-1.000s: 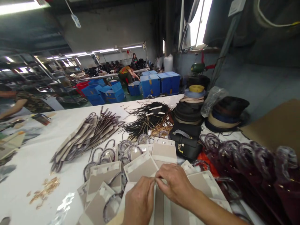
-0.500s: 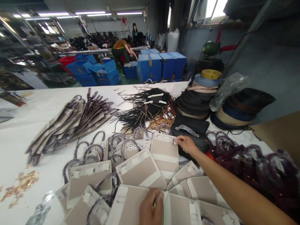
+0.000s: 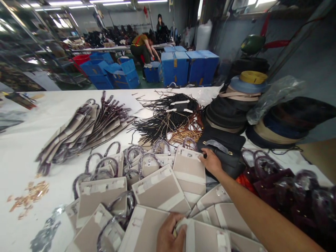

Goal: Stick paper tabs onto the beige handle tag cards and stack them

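Note:
My right hand (image 3: 212, 161) reaches to the upper right corner of a beige bag panel (image 3: 189, 168). Its thumb touches that corner, and a dark gap shows between thumb and forefinger. Low in the middle, my left hand (image 3: 171, 233) is closed around something pale that I cannot make out, above the beige panels. More beige panels (image 3: 154, 189) overlap around both hands, some with pale strips along their edges. Plastic-wrapped purple handles (image 3: 106, 166) stand up among them. Just beyond my right hand lies a black handbag (image 3: 236, 143) with a wrapped handle.
Purple wrapped bags (image 3: 275, 182) crowd the right side. Behind are strap rolls (image 3: 225, 113) and black cords (image 3: 168, 120). At left lie stacked handled panels (image 3: 76, 129) and gold metal pieces (image 3: 31, 196). Beyond the table, a person (image 3: 141, 49) bends near blue boxes (image 3: 174, 66).
The view has tilted down and shifted left. The small white piece at my right fingertips no longer shows there, and its thumb now touches the panel's corner. My left hand's thumb has moved outward.

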